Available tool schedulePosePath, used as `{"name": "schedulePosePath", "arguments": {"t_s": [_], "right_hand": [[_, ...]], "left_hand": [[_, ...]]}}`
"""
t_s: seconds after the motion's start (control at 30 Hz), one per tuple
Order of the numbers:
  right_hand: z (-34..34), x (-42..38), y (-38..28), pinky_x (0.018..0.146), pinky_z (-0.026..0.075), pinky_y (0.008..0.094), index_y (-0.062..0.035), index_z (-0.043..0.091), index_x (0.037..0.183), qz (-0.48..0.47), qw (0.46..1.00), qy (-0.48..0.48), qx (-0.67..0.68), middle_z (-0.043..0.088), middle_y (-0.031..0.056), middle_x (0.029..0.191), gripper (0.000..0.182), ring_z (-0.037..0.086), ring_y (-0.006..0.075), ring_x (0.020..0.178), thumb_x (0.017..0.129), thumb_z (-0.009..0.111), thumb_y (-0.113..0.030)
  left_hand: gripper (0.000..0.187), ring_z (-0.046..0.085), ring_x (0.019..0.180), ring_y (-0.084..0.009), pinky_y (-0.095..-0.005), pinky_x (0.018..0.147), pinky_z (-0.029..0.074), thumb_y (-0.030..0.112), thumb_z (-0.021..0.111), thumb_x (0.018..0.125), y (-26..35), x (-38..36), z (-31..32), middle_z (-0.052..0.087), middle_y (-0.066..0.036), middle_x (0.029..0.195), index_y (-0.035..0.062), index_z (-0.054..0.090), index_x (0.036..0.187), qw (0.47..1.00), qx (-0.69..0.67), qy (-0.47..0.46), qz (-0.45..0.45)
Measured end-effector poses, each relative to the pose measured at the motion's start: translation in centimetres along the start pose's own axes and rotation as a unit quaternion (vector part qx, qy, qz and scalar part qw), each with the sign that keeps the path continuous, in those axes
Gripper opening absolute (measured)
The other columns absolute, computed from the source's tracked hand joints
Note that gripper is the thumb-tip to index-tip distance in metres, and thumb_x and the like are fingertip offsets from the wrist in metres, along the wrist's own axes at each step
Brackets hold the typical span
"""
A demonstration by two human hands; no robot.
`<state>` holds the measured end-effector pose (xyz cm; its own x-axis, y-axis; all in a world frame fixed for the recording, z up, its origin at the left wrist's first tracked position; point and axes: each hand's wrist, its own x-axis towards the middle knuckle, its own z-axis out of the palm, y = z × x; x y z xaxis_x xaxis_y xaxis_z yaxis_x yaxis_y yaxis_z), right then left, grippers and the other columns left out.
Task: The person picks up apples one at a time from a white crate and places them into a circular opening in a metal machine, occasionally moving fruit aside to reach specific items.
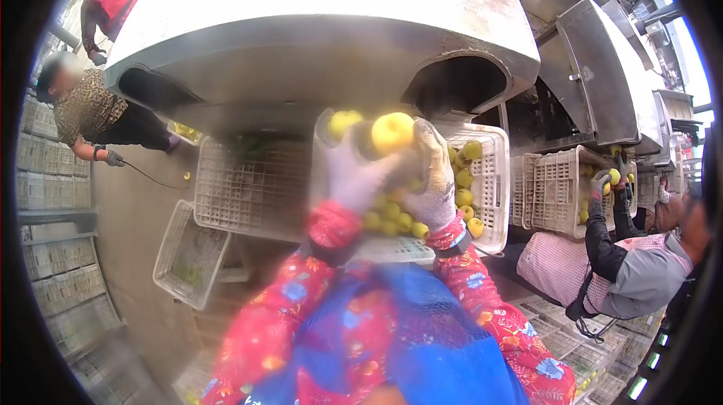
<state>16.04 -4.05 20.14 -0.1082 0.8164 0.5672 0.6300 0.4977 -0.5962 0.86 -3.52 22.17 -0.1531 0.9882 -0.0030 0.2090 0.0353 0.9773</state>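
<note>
1. Left hand (354,173), centre of the frame: gloved, badly blurred, its fingers curled about a greenish fruit (344,123); the exact finger contacts are hard to make out.
2. Right hand (435,172), just right of centre: gloved, fingers closed against the right side of a yellow fruit (392,132); its thumb is not clearly distinguishable.
3. The yellow fruit lies upper centre, between the two hands, and partly covers what is behind it.
4. Fruit heap (389,211), below the hands: partly hidden by the wrists and softened by blur.
5. White crate (493,179), right of the hands: contains more fruit; its left part is concealed by the right hand and forearm.
6. Grey crate (248,179), left of centre: its contents are too dim to identify.
7. Metal housing (316,59), top: cut off by the upper edge, its surface overexposed; the interior of its dark opening (459,85) cannot be seen.
8. Co-worker (633,269), right edge: partly lost in the dark lens border, gloved hands near fruit.
</note>
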Motion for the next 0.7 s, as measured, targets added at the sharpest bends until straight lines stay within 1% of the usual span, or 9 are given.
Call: {"name": "schedulePosePath", "arguments": {"t_s": [0.07, 0.2, 0.3, 0.33, 0.43, 0.53, 0.6, 0.67, 0.7], "right_hand": [[0.8, -0.2, 0.5, 0.098, 0.049, 0.0438, 0.0055, 0.052, 0.129, 0.052, 0.995, 0.082, -0.016, 0.058, 0.0235, 0.127, 0.062, 0.06, 0.0385, 0.113, 0.074, 0.075, -0.009], [0.1, 0.4, 3.2, 0.096, 0.048, 0.0448, 0.0066, 0.053, 0.128, 0.166, 0.975, 0.144, 0.015, 0.061, 0.0245, 0.119, 0.065, 0.06, 0.0417, 0.11, 0.074, 0.077, -0.019], [0.3, 2.7, 6.9, 0.098, 0.043, 0.0483, -0.0012, 0.055, 0.129, 0.22, 0.956, 0.092, -0.173, 0.063, 0.0214, 0.117, 0.062, 0.056, 0.0399, 0.113, 0.078, 0.078, -0.027], [1.7, 3.4, 9.7, 0.098, 0.043, 0.0493, -0.0014, 0.053, 0.131, 0.207, 0.942, 0.063, -0.254, 0.062, 0.0213, 0.118, 0.065, 0.055, 0.0407, 0.113, 0.078, 0.078, -0.03], [4.7, 6.7, 14.5, 0.099, 0.041, 0.052, -0.0018, 0.049, 0.136, 0.252, 0.899, -0.008, -0.358, 0.06, 0.0218, 0.123, 0.071, 0.053, 0.0433, 0.115, 0.079, 0.078, -0.034], [3.9, 6.1, 15.2, 0.102, 0.041, 0.0526, -0.0012, 0.046, 0.139, 0.2, 0.948, 0.066, -0.237, 0.059, 0.0214, 0.128, 0.07, 0.052, 0.0425, 0.12, 0.082, 0.076, -0.029], [2.0, 5.3, 12.9, 0.104, 0.041, 0.0501, 0.0004, 0.047, 0.138, 0.219, 0.968, 0.115, 0.035, 0.058, 0.0205, 0.131, 0.065, 0.052, 0.0399, 0.125, 0.082, 0.074, -0.019], [-0.7, 2.9, 8.0, 0.105, 0.043, 0.0456, 0.002, 0.049, 0.136, 0.201, 0.965, 0.04, 0.164, 0.057, 0.0194, 0.132, 0.061, 0.052, 0.0365, 0.127, 0.079, 0.07, -0.005], [-1.5, 1.7, 7.3, 0.105, 0.044, 0.0434, 0.0024, 0.05, 0.135, 0.124, 0.988, -0.029, 0.09, 0.057, 0.0188, 0.133, 0.062, 0.053, 0.035, 0.126, 0.076, 0.068, 0.002]], "left_hand": [[0.051, 0.038, 0.135, -0.0306, -0.0413, 0.109, 0.04, 0.03, 0.082, 0.08, -1.2, 0.2, 2.1, 0.031, -0.018, 0.148, 0.0057, 0.064, 0.12, 0.993, 0.087, -0.008, 0.076], [0.032, 0.06, 0.11, -0.0199, -0.0359, 0.098, 0.049, 0.011, 0.057, 0.099, -4.4, 1.5, 4.0, 0.054, -0.009, 0.132, 0.005, 0.061, 0.13, 0.988, -0.113, -0.1, 0.037], [0.044, 0.06, 0.112, -0.0204, -0.0383, 0.094, 0.053, 0.007, 0.057, 0.098, -3.7, 1.8, 3.8, 0.053, -0.01, 0.133, 0.0072, 0.048, 0.141, 0.951, -0.289, -0.09, -0.066], [0.06, 0.06, 0.112, -0.022, -0.0413, 0.09, 0.056, 0.004, 0.056, 0.097, -2.2, 1.8, 3.6, 0.052, -0.011, 0.132, 0.0104, 0.031, 0.151, 0.933, -0.344, -0.077, -0.075], [0.066, 0.06, 0.112, -0.0252, -0.0441, 0.091, 0.056, 0.003, 0.057, 0.095, -3.7, 2.1, 3.2, 0.05, -0.012, 0.132, 0.0117, 0.025, 0.152, 0.896, -0.41, -0.114, -0.126], [0.055, 0.058, 0.116, -0.0266, -0.0456, 0.095, 0.054, 0.002, 0.06, 0.093, -4.1, 2.3, 3.1, 0.05, -0.013, 0.132, 0.0102, 0.035, 0.142, 0.922, -0.365, -0.111, -0.069], [0.053, 0.056, 0.118, -0.0259, -0.0455, 0.097, 0.053, 0.001, 0.061, 0.091, -3.8, 2.5, 3.1, 0.05, -0.012, 0.132, 0.0095, 0.038, 0.138, 0.897, -0.422, -0.109, -0.069], [0.052, 0.055, 0.12, -0.0248, -0.0445, 0.1, 0.051, -0.002, 0.063, 0.089, -3.2, 2.8, 2.9, 0.05, -0.012, 0.132, 0.009, 0.039, 0.135, 0.811, -0.561, -0.11, -0.124], [0.053, 0.054, 0.12, -0.0236, -0.0429, 0.1, 0.05, -0.002, 0.064, 0.088, -3.2, 3.0, 3.2, 0.05, -0.011, 0.131, 0.0089, 0.04, 0.134, 0.848, -0.507, -0.107, -0.116]]}}
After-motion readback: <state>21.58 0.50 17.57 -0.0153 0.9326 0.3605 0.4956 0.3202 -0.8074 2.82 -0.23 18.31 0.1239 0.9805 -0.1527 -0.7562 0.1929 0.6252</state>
